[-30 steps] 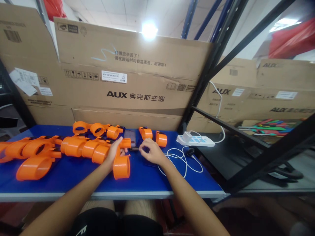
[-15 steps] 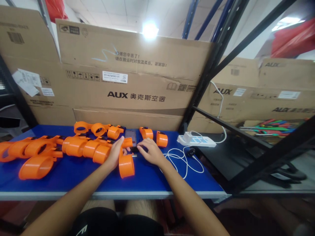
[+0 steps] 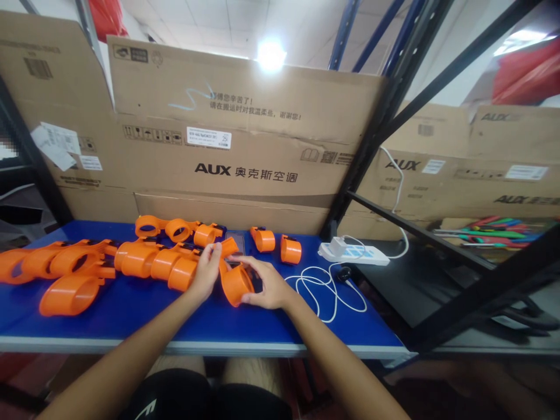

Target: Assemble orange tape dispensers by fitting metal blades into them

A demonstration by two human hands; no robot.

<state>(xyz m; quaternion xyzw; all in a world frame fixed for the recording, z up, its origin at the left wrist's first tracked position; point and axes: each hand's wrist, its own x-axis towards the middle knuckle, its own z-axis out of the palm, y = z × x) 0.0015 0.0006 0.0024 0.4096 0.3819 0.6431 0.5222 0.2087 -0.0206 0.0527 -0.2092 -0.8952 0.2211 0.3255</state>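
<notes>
The hands (image 3: 206,273) (image 3: 272,284) partly hide their orange piece (image 3: 236,286) (the leftmost ring (image 3: 5,267) is cropped).

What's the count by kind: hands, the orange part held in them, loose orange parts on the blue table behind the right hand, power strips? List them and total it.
Hands, left hand and right hand: 2
Held orange part: 1
Loose orange parts: 2
Power strip: 1
Total: 6

AUX-printed cardboard (image 3: 258,143) stands behind a white power strip (image 3: 359,254) and a loosely coiled white cable (image 3: 336,300).
</notes>
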